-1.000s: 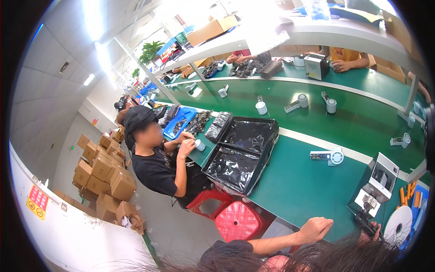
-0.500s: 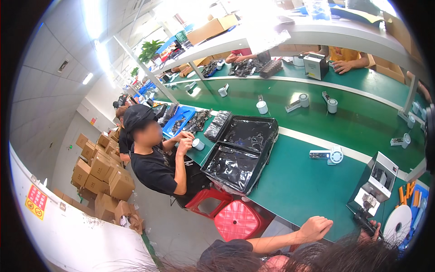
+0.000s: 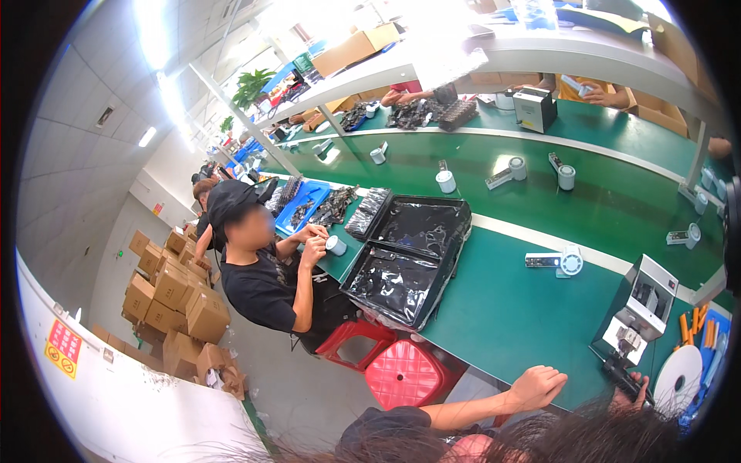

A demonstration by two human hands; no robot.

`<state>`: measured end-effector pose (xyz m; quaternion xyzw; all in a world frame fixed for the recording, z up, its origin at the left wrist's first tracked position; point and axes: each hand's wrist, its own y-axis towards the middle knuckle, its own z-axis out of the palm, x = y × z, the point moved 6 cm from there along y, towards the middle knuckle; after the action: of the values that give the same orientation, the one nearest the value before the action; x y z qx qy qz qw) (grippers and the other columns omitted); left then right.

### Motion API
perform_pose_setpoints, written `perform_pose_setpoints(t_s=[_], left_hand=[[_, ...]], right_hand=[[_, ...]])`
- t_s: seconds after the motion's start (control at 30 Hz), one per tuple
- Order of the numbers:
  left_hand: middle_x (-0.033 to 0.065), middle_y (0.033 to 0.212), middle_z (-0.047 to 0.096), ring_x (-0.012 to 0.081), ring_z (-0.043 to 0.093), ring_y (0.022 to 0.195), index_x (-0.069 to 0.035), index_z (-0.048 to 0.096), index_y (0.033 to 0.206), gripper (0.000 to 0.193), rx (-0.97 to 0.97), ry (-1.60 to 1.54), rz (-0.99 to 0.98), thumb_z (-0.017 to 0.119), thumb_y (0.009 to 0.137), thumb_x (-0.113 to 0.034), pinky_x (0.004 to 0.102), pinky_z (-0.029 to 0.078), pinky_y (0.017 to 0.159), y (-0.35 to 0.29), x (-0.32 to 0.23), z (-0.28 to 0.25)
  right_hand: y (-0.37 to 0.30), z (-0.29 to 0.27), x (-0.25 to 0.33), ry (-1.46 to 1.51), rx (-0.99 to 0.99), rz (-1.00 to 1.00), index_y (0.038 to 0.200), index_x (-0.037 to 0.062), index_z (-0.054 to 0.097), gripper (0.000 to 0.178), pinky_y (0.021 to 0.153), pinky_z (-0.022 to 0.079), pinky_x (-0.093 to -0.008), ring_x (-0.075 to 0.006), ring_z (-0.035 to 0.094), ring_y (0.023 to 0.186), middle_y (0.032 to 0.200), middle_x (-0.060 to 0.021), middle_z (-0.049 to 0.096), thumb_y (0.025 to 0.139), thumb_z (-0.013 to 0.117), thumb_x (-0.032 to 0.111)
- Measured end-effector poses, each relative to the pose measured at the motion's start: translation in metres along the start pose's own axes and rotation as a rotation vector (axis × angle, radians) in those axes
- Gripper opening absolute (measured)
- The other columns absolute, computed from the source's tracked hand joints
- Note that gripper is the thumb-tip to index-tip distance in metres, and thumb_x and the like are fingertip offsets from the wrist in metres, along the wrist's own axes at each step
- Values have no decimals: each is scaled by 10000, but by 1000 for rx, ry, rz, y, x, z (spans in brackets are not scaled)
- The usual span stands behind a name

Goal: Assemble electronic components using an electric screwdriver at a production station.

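My left hand point(image 3: 539, 387) rests at the near edge of the green bench, its fingers curled into a loose fist with nothing showing in them. My right hand point(image 3: 629, 393) is wrapped round a black electric screwdriver point(image 3: 620, 375), partly hidden by hair at the lower edge. The screwdriver's tip end meets the front of a grey and black screw feeder point(image 3: 637, 309). Beyond my left hand, a small white handheld fan point(image 3: 571, 262) with its handle opened lies on the bench, touched by neither hand.
Right of the feeder are a white reel point(image 3: 678, 380) and orange-handled tools point(image 3: 685, 330). A black two-part tray point(image 3: 397, 284) stands on the left. Several fan parts lie on the green conveyor point(image 3: 463, 158). A co-worker point(image 3: 258, 270) sits left, beside red stools point(image 3: 405, 373).
Across the conveyor, a co-worker's hand has lifted a pale fan part. At the far left, another person's arm has shifted. My hands and the screwdriver stay put.
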<state>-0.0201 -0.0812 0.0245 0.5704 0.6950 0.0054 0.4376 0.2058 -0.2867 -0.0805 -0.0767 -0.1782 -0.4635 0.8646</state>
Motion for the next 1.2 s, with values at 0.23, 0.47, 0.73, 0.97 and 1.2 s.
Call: perform_pose_setpoints(t_s=[0.23,0.47,0.73,0.97,1.2], left_hand=[[84,698,555,256,597,659,-19,618,892,74,-6,3,11,670,849,-49,380,456,598,0,-2,-2],[96,756,616,221,603,660,-10,652,1005,105,18,-444,-259,619,906,-16,324,461,609,0,16,-7],[62,718,582,182,548,597,-29,713,978,275,-381,-122,435,702,728,84,303,435,510,62,-95,-235],[-22,645,554,107,486,539,-185,772,849,143,-629,133,756,678,897,-89,234,424,465,76,-182,-277],[-8,629,555,122,483,506,-119,752,788,82,-615,146,849,703,844,-87,248,423,469,95,-202,-267]], right_hand=[[-1,9,-3,27,8,-11,1292,19,515,290,1177,301,-451,-252,524,1189,1177,-138,578,1044,513,171],[-5,-4,1,-9,-83,-25,1279,23,515,281,1185,293,-467,-258,524,1177,1162,-134,563,1044,515,176],[1,26,-9,14,-95,-18,1248,20,517,268,1215,244,-514,-262,503,1177,1150,-126,530,1024,542,164],[0,15,-8,25,-107,-67,1257,18,515,277,1213,253,-509,-273,501,1191,1175,-133,527,1019,549,156],[-5,15,-4,52,-96,-21,1249,19,523,264,1210,260,-506,-273,503,1195,1174,-136,532,1018,543,146]])
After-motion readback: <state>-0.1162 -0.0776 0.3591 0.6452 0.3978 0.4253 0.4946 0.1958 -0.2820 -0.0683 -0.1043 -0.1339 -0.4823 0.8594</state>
